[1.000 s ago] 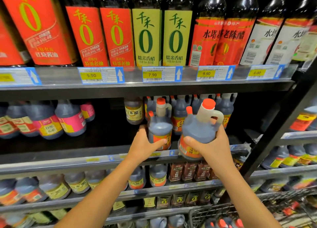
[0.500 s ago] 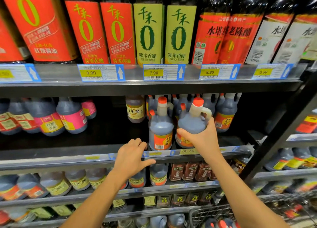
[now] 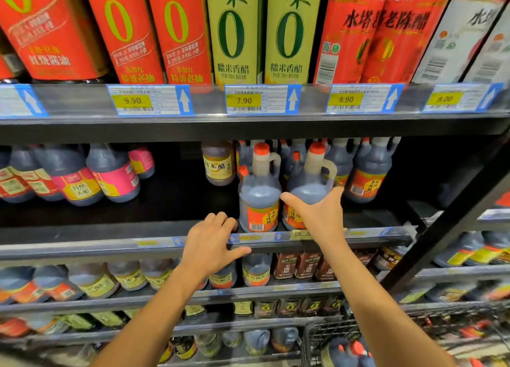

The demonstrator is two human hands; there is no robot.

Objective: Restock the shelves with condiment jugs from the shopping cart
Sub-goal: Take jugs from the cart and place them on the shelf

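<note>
Jug [image 3: 310, 186]: dark liquid, orange cap, upright at the front edge of the middle shelf [image 3: 154, 212], just beside a like neighbour jug [image 3: 259, 192] on its left.
Right hand [image 3: 320, 217]: we see the palm over the label, thumb and fingers wrapped round the jug's lower body.
Left hand [image 3: 211, 242]: at the shelf's price rail [image 3: 110, 245], fingers loosely bent; we see nothing held.
Shopping cart [image 3: 325, 330]: bottom right, with more orange-capped jugs [image 3: 340, 351] inside.
</note>
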